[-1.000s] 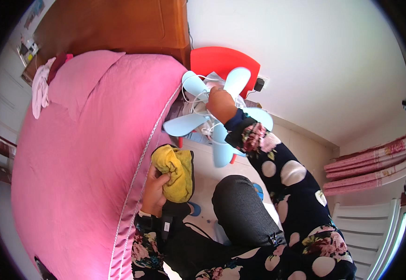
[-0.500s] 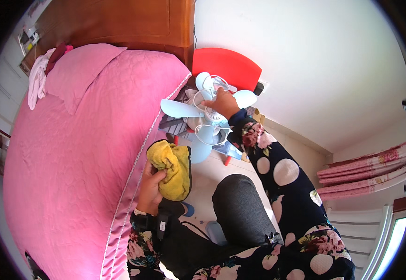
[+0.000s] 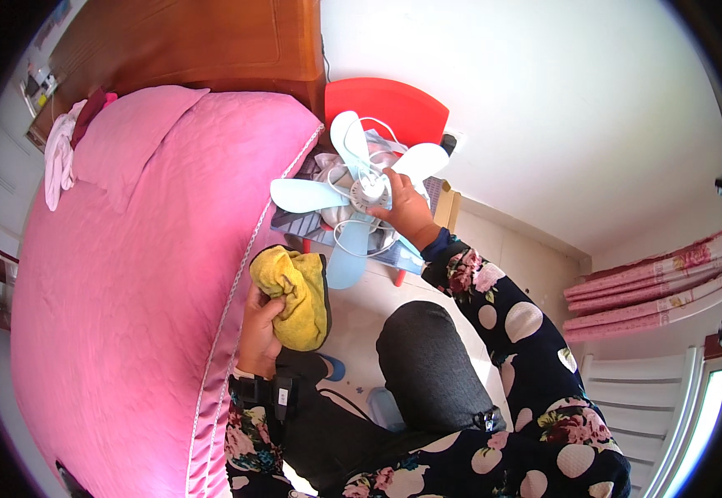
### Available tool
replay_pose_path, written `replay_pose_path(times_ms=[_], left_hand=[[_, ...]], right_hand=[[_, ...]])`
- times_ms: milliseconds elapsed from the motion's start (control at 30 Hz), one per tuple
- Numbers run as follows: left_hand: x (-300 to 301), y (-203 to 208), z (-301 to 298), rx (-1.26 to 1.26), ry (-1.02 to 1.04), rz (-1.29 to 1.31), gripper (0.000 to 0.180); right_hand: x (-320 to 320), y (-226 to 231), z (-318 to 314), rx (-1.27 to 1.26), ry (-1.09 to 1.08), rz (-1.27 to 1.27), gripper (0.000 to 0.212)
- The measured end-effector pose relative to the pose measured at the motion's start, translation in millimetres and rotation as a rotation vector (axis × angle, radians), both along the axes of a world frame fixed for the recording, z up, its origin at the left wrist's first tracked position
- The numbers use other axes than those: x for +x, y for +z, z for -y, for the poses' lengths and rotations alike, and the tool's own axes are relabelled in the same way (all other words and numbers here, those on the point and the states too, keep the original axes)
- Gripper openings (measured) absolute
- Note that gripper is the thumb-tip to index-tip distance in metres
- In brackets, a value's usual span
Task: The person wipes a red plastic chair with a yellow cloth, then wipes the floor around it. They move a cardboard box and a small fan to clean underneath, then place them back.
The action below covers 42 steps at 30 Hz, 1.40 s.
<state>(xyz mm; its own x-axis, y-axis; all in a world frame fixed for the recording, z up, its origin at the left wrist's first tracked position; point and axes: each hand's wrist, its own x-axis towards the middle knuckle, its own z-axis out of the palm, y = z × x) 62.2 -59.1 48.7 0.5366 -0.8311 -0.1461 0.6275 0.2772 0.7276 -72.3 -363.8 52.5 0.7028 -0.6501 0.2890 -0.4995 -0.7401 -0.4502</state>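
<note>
My left hand (image 3: pixel 258 336) grips a bunched yellow cloth (image 3: pixel 301 299) with a dark edge, held beside the bed. Beyond it, my right hand (image 3: pixel 408 209) has its thumb and fingers closed around the white hub of a fan (image 3: pixel 368 191). The fan has several pale blue blades spread outward, and a white cord loops loosely over them. Its blades lie above a red chair (image 3: pixel 387 101) whose seat carries crumpled light fabric, partly hidden beneath. Cloth and fan are apart.
A bed with a pink cover (image 3: pixel 153 274) fills the left, below a wooden headboard (image 3: pixel 187 41). Cardboard (image 3: pixel 446 207) stands beside the chair near the white wall. My knee in dark trousers (image 3: pixel 423 365) is close below, and a pink curtain (image 3: pixel 651 286) hangs at right.
My right hand has shifted from above the fan's hub to its right side. The fan has turned, with its blades now at different angles. The cloth stays in my left hand.
</note>
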Motion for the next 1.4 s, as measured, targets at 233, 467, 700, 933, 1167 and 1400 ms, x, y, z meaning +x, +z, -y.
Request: replay_pose_path(times_ms=[233, 467, 700, 933, 1167, 1400], left_hand=[[-3, 7, 3, 0.044, -0.012, 0.026, 0.058], [1, 4, 1, 0.031, -0.011, 0.025, 0.059], [0, 8, 2, 0.050, -0.005, 0.005, 0.060], [0, 7, 2, 0.068, -0.004, 0.014, 0.059], [-3, 11, 3, 0.010, -0.029, 0.005, 0.056], [-8, 6, 6, -0.029, -0.117, 0.011, 0.057]], right_hand=[[10, -7, 6, -0.012, 0.026, 0.049, 0.065], [8, -6, 5, 0.031, -0.169, 0.366, 0.051], [-7, -20, 32, 0.149, 0.023, 0.205, 0.057], [-8, -27, 8, 0.066, -0.058, 0.201, 0.073], [-38, -22, -7, -0.096, -0.038, 0.164, 0.077], [-93, 60, -82, 0.136, 0.136, 0.245, 0.055]])
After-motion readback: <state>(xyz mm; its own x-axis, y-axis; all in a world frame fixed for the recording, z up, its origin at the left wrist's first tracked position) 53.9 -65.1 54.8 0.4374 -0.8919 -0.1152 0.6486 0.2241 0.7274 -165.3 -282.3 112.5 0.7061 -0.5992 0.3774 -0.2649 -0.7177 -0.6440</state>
